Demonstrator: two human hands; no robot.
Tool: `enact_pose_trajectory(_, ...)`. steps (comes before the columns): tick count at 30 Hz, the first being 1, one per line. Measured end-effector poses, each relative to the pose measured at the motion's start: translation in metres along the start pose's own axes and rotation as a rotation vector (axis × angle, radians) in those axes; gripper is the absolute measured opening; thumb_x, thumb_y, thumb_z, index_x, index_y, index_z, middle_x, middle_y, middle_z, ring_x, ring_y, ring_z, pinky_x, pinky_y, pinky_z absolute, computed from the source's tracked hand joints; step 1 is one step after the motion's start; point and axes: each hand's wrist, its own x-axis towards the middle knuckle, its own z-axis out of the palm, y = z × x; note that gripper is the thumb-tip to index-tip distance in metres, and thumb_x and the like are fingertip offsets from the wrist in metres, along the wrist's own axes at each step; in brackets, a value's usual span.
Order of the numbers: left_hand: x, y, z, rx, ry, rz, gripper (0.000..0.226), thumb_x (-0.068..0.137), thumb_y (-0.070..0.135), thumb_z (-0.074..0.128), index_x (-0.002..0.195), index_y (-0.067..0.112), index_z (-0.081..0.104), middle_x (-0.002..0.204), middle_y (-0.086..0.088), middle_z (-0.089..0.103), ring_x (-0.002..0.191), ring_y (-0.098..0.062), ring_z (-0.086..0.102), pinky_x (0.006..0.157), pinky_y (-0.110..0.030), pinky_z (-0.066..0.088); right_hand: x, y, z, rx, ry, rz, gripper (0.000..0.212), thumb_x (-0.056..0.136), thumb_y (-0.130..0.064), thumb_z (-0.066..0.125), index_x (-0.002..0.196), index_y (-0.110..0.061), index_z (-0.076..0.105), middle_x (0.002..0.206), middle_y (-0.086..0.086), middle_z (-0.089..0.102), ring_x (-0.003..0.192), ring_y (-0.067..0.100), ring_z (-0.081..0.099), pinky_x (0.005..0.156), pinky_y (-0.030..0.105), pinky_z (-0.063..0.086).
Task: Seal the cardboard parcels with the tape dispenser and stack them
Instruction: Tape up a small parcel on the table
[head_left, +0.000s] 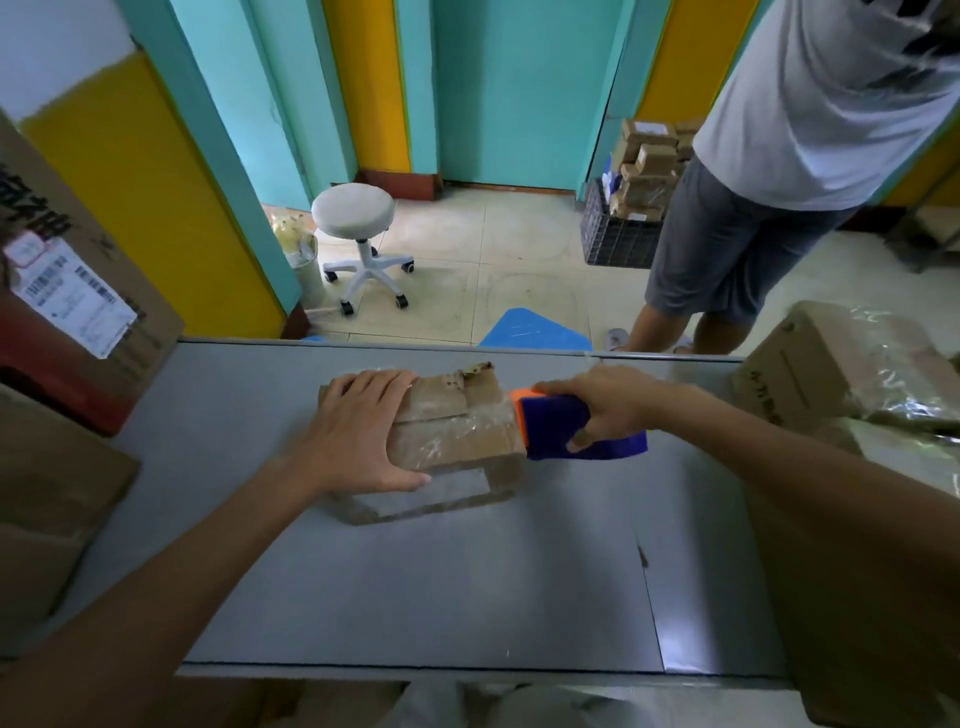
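A small brown cardboard parcel (457, 431), wrapped in clear tape with a torn flap at its far edge, lies near the far side of the grey table (415, 587). My left hand (358, 431) lies over the parcel's left end, fingers spread on top and thumb against its near side. My right hand (608, 402) grips a blue tape dispenser (566, 428) with an orange front, which touches the parcel's right end.
Large cardboard boxes (78, 291) stand at the table's left, and a taped box (831, 364) sits at the right. Beyond the table a person (779, 156) stands, with a white stool (358, 228) and a crate of parcels (634, 197) on the floor.
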Motion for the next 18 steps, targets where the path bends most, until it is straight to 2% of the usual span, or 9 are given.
enact_pose_trajectory(3,0.004,-0.005,-0.007,0.049,-0.075,0.105,0.12,0.048,0.086,0.041,0.146,0.021,0.016,0.148,-0.001,0.028,0.133,-0.017,0.023,0.112,-0.035,0.009,0.001,0.004,0.016,-0.142,0.089,0.084,0.077,0.084,-0.045,0.062,0.146,-0.029,0.021,0.131,0.005,0.055,0.114,0.027,0.054,0.09,0.041,0.048)
enact_pose_trajectory(5,0.008,-0.006,-0.012,0.19,-0.036,0.243,0.113,0.056,0.085,0.043,0.147,0.022,0.017,0.15,-0.004,0.027,0.135,-0.022,0.018,0.112,-0.043,0.0,-0.001,0.013,0.019,-0.196,0.17,0.134,0.075,0.083,-0.048,0.061,0.144,-0.028,0.022,0.127,0.006,0.057,0.11,0.027,0.056,0.085,0.04,0.051)
enact_pose_trajectory(7,0.013,-0.006,-0.027,0.317,-0.035,0.32,0.102,0.065,0.082,0.044,0.146,0.036,0.003,0.154,0.004,0.003,0.139,-0.025,0.002,0.11,-0.055,-0.006,-0.007,0.023,0.01,-0.148,0.233,0.167,0.075,0.082,-0.049,0.061,0.143,-0.03,0.024,0.127,0.005,0.057,0.108,0.027,0.057,0.083,0.038,0.05)
enact_pose_trajectory(9,0.011,0.0,-0.041,0.352,-0.04,0.307,0.104,0.063,0.061,0.072,0.143,0.041,0.007,0.15,0.001,0.002,0.136,-0.028,0.01,0.106,-0.06,0.02,-0.014,0.033,0.001,-0.138,0.278,0.201,0.076,0.081,-0.051,0.061,0.143,-0.033,0.022,0.125,0.005,0.058,0.107,0.028,0.058,0.081,0.038,0.05)
enact_pose_trajectory(10,0.008,0.004,-0.045,0.328,-0.014,0.302,0.108,0.058,0.043,0.083,0.142,0.038,0.016,0.147,-0.003,0.014,0.132,-0.028,0.022,0.098,-0.054,0.037,-0.016,0.036,-0.003,-0.129,0.294,0.22,0.076,0.081,-0.051,0.061,0.144,-0.033,0.021,0.126,0.006,0.058,0.107,0.029,0.058,0.08,0.038,0.05)
enact_pose_trajectory(11,0.006,0.008,-0.045,0.286,-0.007,0.3,0.107,0.06,0.029,0.083,0.144,0.034,0.017,0.147,-0.006,0.019,0.131,-0.028,0.026,0.095,-0.047,0.044,-0.019,0.037,-0.005,-0.109,0.3,0.239,0.077,0.082,-0.05,0.061,0.144,-0.032,0.02,0.126,0.006,0.058,0.107,0.029,0.058,0.079,0.037,0.049)
enact_pose_trajectory(13,-0.002,0.024,-0.041,0.114,-0.16,0.142,0.101,0.078,0.029,0.068,0.149,0.028,-0.004,0.156,-0.003,0.003,0.141,-0.025,0.012,0.109,-0.044,0.031,-0.02,0.036,-0.002,-0.068,0.309,0.256,0.077,0.084,-0.049,0.061,0.145,-0.03,0.019,0.126,0.007,0.058,0.108,0.029,0.058,0.079,0.037,0.05)
enact_pose_trajectory(15,-0.005,0.051,-0.03,-0.099,-0.305,-0.042,0.106,0.081,0.053,0.058,0.146,0.024,-0.02,0.156,-0.002,-0.016,0.144,-0.027,-0.009,0.115,-0.053,0.006,-0.021,0.033,0.0,-0.027,0.305,0.255,0.077,0.084,-0.049,0.061,0.146,-0.03,0.019,0.126,0.007,0.058,0.108,0.029,0.057,0.08,0.037,0.05)
enact_pose_trajectory(18,-0.004,0.072,-0.004,-0.07,-0.21,-0.065,0.119,0.069,0.079,0.048,0.135,0.026,-0.036,0.149,-0.005,-0.035,0.136,-0.033,-0.031,0.108,-0.06,-0.013,-0.022,0.024,0.005,0.006,0.307,0.224,0.076,0.085,-0.05,0.06,0.147,-0.031,0.019,0.128,0.005,0.056,0.108,0.027,0.057,0.076,0.034,0.043)
